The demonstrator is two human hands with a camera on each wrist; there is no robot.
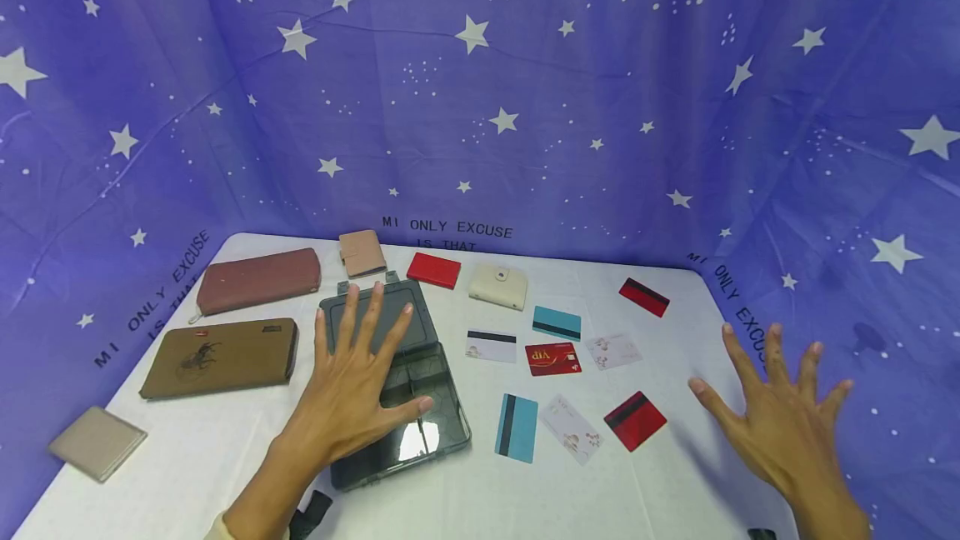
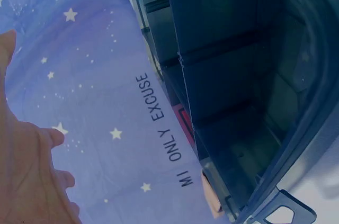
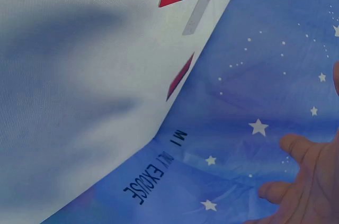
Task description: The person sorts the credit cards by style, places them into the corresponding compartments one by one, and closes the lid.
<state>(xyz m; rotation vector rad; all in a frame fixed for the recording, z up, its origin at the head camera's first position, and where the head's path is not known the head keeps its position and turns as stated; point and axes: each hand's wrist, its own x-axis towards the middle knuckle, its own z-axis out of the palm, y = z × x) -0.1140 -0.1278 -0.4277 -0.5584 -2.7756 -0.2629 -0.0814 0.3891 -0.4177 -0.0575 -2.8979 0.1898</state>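
My left hand [image 1: 352,394] is spread above a dark translucent plastic case [image 1: 442,386], fingers straight, holding nothing. The case lies unfolded on the white table, its divided compartments showing in the left wrist view [image 2: 222,75]. Over the table's right edge, my right hand [image 1: 787,427] hovers with fingers fanned out and nothing in it. Nearest to it lies a red card with a black stripe [image 1: 635,421]. Beside that are a pale floral card [image 1: 572,429] and a blue striped card [image 1: 516,428]. A red VIP card [image 1: 553,359] sits farther back.
Along the left lie a maroon zip wallet [image 1: 258,282], an olive long wallet [image 1: 221,358] and a beige wallet [image 1: 97,442]. At the back are a pink wallet [image 1: 362,252], a red card holder [image 1: 433,270] and a cream snap wallet [image 1: 498,286]. Starry purple curtains [image 1: 480,107] surround the table.
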